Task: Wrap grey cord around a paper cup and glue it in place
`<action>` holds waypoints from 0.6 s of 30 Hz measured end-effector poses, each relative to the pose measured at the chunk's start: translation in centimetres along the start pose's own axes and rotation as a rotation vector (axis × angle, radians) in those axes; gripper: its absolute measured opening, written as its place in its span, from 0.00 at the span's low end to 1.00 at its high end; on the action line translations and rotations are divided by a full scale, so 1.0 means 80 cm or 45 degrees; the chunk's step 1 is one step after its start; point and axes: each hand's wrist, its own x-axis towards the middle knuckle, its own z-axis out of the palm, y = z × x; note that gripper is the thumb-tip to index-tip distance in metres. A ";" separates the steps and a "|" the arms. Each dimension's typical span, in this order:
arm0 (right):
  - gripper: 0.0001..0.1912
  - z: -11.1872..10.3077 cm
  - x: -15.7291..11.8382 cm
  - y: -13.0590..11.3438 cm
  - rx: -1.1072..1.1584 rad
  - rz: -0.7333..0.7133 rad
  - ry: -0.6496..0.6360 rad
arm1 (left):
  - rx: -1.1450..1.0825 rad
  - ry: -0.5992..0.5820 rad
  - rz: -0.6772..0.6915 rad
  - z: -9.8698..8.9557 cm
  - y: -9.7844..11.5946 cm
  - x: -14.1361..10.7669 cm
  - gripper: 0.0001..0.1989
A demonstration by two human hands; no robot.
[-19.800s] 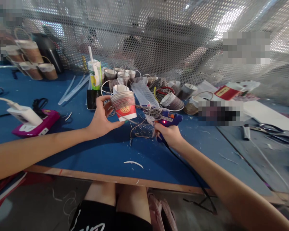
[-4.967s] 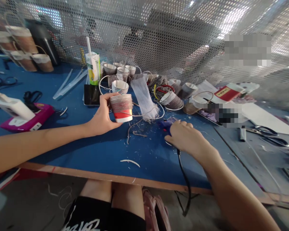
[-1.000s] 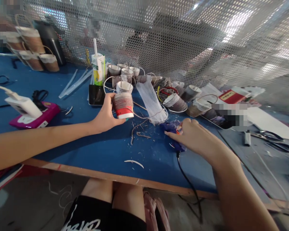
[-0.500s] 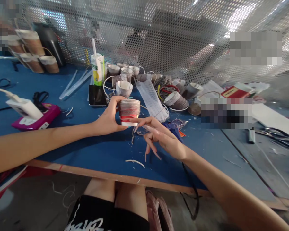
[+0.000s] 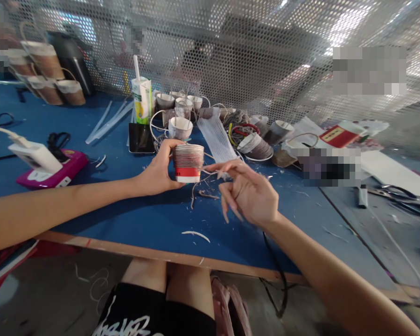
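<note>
My left hand (image 5: 158, 171) grips a small paper cup (image 5: 188, 163) from its left side, above the blue table (image 5: 154, 219). Grey-brown cord is wound round the cup's upper part, while a red band and a white base show below. To the right of the cup, my right hand (image 5: 247, 189) pinches a thin strand of cord (image 5: 208, 172) that runs to the cup's side; its other fingers hang loosely curled. Loose cord ends (image 5: 193, 196) dangle under the cup. Behind it stands a white cup (image 5: 180, 128).
Several cord-wrapped cups (image 5: 255, 145) lie at the back right, near scissors (image 5: 402, 193). A phone (image 5: 141, 138) and a drink carton (image 5: 142, 100) stand behind my left hand. At left lies a purple power strip (image 5: 52, 170). Perforated metal (image 5: 210, 56) closes off the back.
My right hand has moved from the cup's front to its right side, drawing the strand with it. My left hand and the cup have stayed in place.
</note>
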 end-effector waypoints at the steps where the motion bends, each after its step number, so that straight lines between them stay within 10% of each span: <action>1: 0.15 0.004 -0.001 -0.001 0.017 0.045 -0.087 | 0.019 -0.003 0.004 0.000 -0.001 0.000 0.39; 4: 0.17 0.010 -0.001 -0.001 0.001 0.141 -0.167 | 0.072 -0.009 0.020 0.000 -0.003 -0.001 0.39; 12: 0.13 -0.021 0.006 0.010 -0.283 -0.250 0.458 | 0.114 0.013 -0.132 -0.002 0.000 0.002 0.38; 18: 0.15 -0.015 0.011 0.007 -0.528 -0.382 0.333 | 0.109 -0.061 -0.458 0.004 -0.014 0.006 0.51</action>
